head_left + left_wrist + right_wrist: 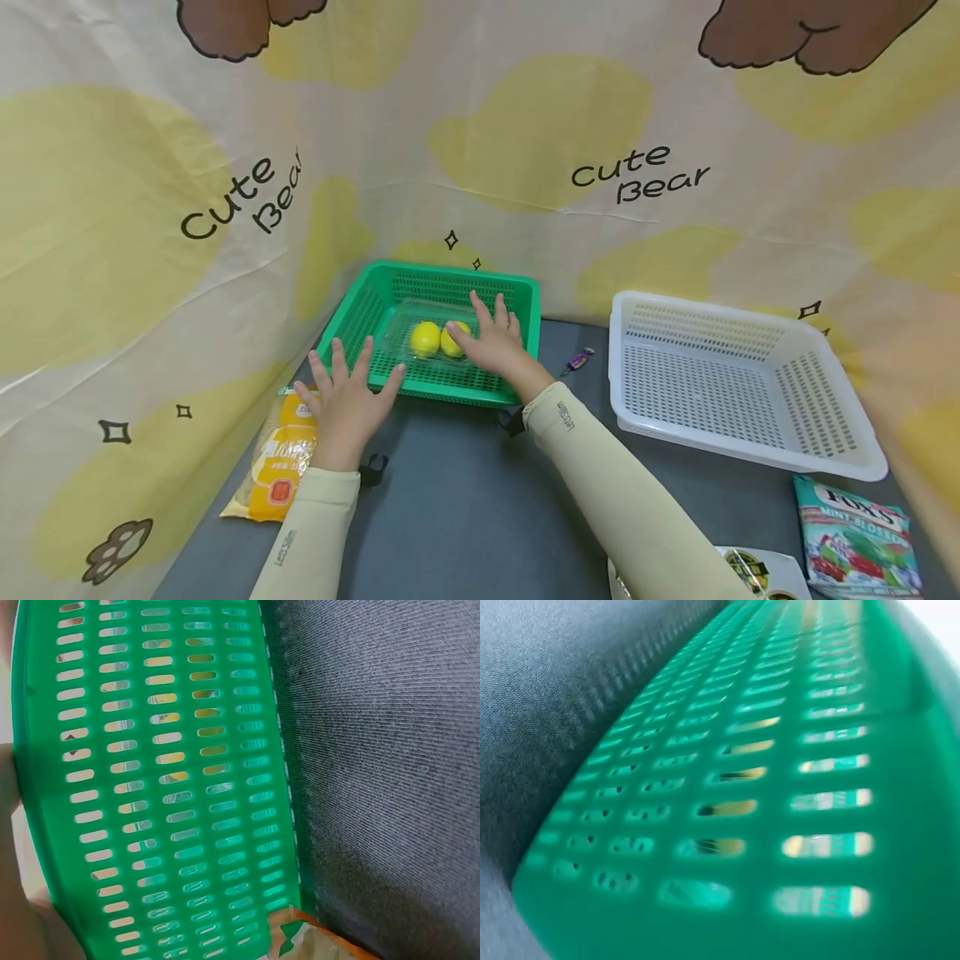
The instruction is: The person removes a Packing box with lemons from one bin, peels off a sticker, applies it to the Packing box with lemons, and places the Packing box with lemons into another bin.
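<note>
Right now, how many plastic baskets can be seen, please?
2: the green basket, left of centre in the head view, and the white basket, apart from it on the right. Neither seems to hide another.

- "Cute Bear" is printed twice in black on the patterned cloth (480, 125), once on each side.
- "FOX'S" and "MINT BLOSSOM" are shown on the teal bag (858, 537).
- "Let's Slim" is lettered small on the left sleeve (311, 533) and the right sleeve (615, 475).
- Chinese characters are borne by the yellow bag (281, 458), too blurred to be read surely.
</note>
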{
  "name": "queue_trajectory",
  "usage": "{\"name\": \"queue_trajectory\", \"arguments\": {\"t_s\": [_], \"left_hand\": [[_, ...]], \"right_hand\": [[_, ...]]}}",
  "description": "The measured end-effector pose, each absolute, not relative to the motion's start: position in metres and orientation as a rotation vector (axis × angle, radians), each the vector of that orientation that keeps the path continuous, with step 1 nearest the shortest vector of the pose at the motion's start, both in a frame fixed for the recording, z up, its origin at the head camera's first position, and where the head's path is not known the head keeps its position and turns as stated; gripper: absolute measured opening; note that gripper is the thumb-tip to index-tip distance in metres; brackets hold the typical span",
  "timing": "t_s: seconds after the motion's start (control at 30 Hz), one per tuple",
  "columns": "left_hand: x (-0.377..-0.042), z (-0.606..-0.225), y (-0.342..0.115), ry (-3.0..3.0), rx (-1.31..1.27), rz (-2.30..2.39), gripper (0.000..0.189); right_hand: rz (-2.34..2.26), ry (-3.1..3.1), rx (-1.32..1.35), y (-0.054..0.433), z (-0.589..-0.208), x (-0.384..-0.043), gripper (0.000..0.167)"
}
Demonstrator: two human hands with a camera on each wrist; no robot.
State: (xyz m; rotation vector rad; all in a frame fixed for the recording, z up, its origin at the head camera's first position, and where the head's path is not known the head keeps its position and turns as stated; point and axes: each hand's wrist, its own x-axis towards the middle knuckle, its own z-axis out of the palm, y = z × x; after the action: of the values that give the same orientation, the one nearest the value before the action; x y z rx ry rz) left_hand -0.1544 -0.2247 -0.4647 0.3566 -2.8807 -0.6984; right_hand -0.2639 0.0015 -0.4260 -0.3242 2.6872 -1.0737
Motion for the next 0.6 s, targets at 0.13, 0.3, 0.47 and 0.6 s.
{"name": "queue_trajectory", "arguments": {"t_s": [0.13, 0.3, 0.47, 0.6], "left_hand": [[-0.155, -0.465, -0.223, -2.88, 0.358, -0.707, 0.093], [-0.155, -0.464, -0.223, -2.882, 0.353, -0.707, 0.093], [-0.155, -0.463, -0.222, -2.882, 0.351, -0.708, 0.093], [-0.156, -0.464, -0.222, -2.876, 0.357, -0.702, 0.092]], "right_hand": [[-1.142, 2.599, -0.301, 0.0, -0.439, -0.278, 0.087], [-1.193, 2.48, -0.31, 0.004, -0.453, -0.292, 0.093], [-1.195, 2.406, -0.32, 0.005, -0.456, -0.293, 0.093], [-1.146, 2.405, -0.362, 0.004, -0.458, -0.294, 0.093]]}}
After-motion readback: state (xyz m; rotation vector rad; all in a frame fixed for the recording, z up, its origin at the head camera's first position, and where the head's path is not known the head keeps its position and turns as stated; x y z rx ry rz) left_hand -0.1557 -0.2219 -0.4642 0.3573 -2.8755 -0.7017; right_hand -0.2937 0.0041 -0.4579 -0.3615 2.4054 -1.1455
